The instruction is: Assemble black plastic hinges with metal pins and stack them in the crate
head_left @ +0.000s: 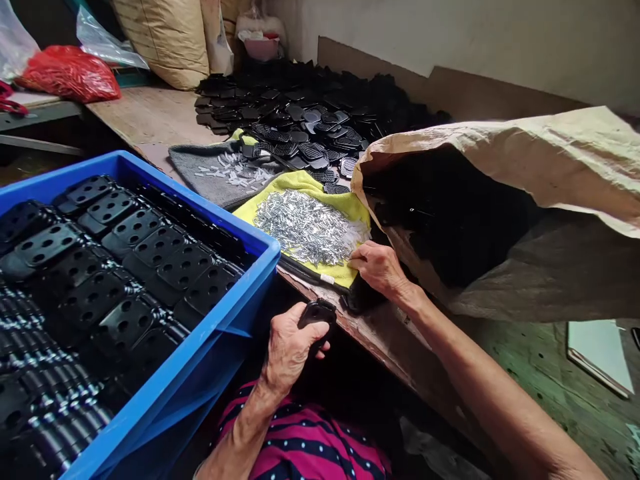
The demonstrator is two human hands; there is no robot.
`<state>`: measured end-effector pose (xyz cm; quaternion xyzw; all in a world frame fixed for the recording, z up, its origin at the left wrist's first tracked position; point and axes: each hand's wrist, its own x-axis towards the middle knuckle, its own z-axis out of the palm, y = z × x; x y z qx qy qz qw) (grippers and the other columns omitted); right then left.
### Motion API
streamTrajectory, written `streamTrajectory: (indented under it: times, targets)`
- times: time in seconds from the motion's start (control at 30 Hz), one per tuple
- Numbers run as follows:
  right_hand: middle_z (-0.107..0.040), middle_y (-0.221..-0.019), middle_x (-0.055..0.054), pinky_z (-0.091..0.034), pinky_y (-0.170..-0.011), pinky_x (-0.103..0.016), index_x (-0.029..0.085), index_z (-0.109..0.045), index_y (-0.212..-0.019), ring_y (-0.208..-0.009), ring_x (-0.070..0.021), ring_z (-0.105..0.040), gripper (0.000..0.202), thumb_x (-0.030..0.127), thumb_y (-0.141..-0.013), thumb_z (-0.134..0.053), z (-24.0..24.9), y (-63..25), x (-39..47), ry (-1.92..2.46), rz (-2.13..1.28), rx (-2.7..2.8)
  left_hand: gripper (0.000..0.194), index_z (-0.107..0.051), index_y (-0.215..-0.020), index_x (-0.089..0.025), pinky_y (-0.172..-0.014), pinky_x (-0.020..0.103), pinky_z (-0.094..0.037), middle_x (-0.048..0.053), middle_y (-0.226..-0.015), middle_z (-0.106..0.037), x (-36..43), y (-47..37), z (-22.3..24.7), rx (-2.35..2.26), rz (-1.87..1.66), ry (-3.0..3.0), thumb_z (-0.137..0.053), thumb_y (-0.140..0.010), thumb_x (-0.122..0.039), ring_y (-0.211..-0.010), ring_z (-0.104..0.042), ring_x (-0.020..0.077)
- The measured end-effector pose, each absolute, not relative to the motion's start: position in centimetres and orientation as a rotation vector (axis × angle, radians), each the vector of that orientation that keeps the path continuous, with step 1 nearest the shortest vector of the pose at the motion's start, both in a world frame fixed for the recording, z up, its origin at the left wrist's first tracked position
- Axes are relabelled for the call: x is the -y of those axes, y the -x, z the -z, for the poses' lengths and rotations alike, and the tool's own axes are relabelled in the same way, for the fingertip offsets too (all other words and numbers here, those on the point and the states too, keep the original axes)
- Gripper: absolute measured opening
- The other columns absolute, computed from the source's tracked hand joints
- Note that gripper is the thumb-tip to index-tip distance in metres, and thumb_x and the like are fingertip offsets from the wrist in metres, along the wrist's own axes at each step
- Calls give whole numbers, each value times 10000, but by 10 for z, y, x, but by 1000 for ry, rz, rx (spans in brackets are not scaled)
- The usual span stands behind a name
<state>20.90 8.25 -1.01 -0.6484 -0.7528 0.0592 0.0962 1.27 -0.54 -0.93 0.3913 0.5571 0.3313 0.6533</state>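
My left hand (290,343) is closed around a small black plastic piece (320,311), with the thumb lying across it, in front of the table edge. My right hand (379,268) reaches to the right edge of a yellow cloth (345,275). Its fingertips are pressed together beside a heap of small silvery metal pins (307,227); whatever they pinch is hidden. Behind this, a grey cloth (193,170) carries small whitish translucent pieces (237,172). Finished-looking black pedal-shaped parts with round holes (113,208) lie in rows inside a blue crate (225,293) at my left.
A large pile of black flat pieces (310,127) covers the back of the table. An open woven sack (500,143) with a dark inside stands close to my right arm. A red plastic bag (73,75) and a full tan sack (163,40) are at the back left.
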Motion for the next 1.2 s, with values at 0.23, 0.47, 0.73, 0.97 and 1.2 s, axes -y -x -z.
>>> streamTrajectory:
  times: [0.23, 0.47, 0.73, 0.97, 1.2]
  targets:
    - [-638, -883, -146, -347, -575, -267, 86, -599, -899, -708, -197, -602, 234, 29, -788, -401, -1, -192, -81, 2044, -45, 2462, 115, -593, -713, -179, -522, 212, -453, -20, -550, -562, -9, -13, 5, -1432, -744, -1403, -545, -749, -278, -534, -576, 126]
    - [-621, -693, -66, -358, -545, -249, 143, -525, -757, -589, -151, -561, 125, 88, -814, -428, -16, -199, -62, 1937, -360, 2190, 164, -572, -729, -188, -661, 232, -405, 47, -777, -635, -22, -21, 3, -1481, -535, -2091, -436, -797, -127, -713, -580, 140]
    - [-553, -484, 31, -408, -438, -213, 148, -573, -714, -415, -95, -513, 71, 217, -721, -589, -27, -198, -23, 1494, -1212, 1531, 218, -557, -852, -191, -582, 266, -359, 46, -833, -633, -20, -35, -13, -1611, -142, -2197, -349, -834, -129, -713, -608, 176]
    - [-587, -577, 6, -452, -493, -233, 138, -620, -795, -504, -105, -543, 111, 229, -741, -586, -19, -194, -23, 1435, -1135, 1522, 236, -555, -900, -190, -577, 263, -361, 48, -895, -638, -19, -40, -19, -1611, -8, -2234, -345, -820, -118, -732, -629, 179]
    - [-529, -586, 43, -409, -464, -215, 174, -509, -780, -472, -90, -505, 98, 155, -693, -551, -10, -189, -29, 1449, -1050, 1587, 250, -549, -924, -190, -575, 271, -378, 54, -912, -630, -18, -39, -21, -1598, 6, -2260, -339, -813, -114, -738, -630, 194]
